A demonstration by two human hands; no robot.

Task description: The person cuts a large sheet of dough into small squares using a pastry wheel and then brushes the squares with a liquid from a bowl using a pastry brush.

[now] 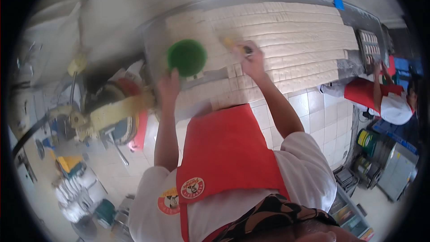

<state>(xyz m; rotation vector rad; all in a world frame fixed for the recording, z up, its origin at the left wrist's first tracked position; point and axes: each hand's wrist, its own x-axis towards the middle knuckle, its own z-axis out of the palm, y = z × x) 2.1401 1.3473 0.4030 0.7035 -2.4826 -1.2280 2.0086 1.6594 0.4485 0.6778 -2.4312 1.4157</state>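
My left hand [169, 87] is closed on the near rim of a round green bowl [187, 57], held over the left end of the table; what is inside the bowl cannot be made out. My right hand [253, 62] grips a brush [229, 43] with a yellowish end, blurred by motion, pointing left over the dough. Long pale strips of dough [295, 40] lie side by side in rows across the metal table. Shorter dough pieces [236, 77] sit just below my right hand, at the near side.
A pale machine arm [118, 110] stands close to my left. At the table's right end is a tray [370, 45] of small pieces, beside a co-worker in a red apron [365, 90]. A blue piece [339, 4] lies at the far edge. Shelving [347, 210] stands lower right.
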